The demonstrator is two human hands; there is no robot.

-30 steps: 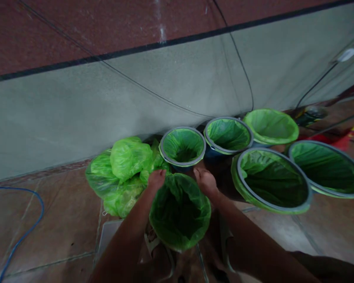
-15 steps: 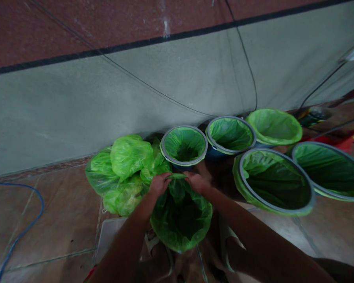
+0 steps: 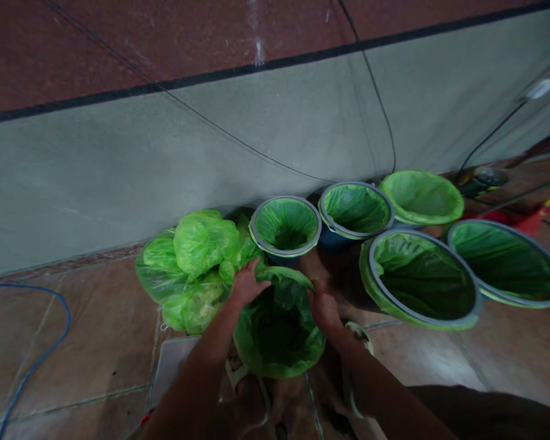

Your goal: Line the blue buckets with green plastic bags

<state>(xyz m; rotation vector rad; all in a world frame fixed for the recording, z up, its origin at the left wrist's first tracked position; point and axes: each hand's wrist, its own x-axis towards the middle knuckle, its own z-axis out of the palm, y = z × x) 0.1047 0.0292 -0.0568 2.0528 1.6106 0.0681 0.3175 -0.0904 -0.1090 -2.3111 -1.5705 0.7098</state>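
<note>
A green trash bag [image 3: 275,365] lines the bin standing in front of me between my feet, its edge folded over the rim. My left hand [image 3: 247,286] is at the far left of that rim, thumb on the inside and fingers around the outside of the bag's edge. On the right side of the rim, my right hand [image 3: 324,310] grips the bag's edge, its fingertips partly hidden. A stretch of folded green edge runs between both hands. The bin's own walls are covered by the bag.
Filled green bags [image 3: 206,241] are heaped on the left by the wall [image 3: 119,165]. Several lined bins, including a grey-rimmed bin [image 3: 285,252], stand along the wall and to the right. A blue hose [image 3: 66,324] lies on the tiled floor. A pale lid-like piece [image 3: 169,360] lies by my left arm.
My hands have moved apart along the bin's rim, the right one going right and toward me. The bag's far edge between them now spans wider.
</note>
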